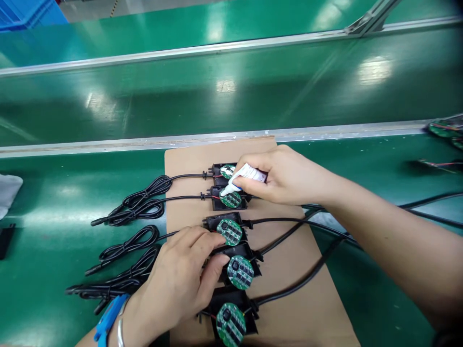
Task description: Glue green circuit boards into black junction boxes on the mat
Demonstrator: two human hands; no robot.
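My right hand (280, 174) is closed on a small white tube (252, 173), perhaps of glue. Its white nozzle (226, 190) points down at the left edge of a round green circuit board (231, 199) in a black housing (235, 208). Beyond it, another board (227, 171) carries a white patch and is partly hidden by the tube. My left hand (184, 272) lies lower, thumb and index finger loosely apart. Its index fingertip touches the edge of a third board (229, 232); the thumb is beside a fourth board (240, 272). Nearest me lies another board (230, 324).
The housings lie on a brown cardboard sheet (289, 270) on the green table. Coiled black cables (139, 200) run left, thicker cables (307, 284) right. A metal rail (144, 146) crosses behind. More boards (443, 129) are at far right, a blue crate (29, 14) upper left.
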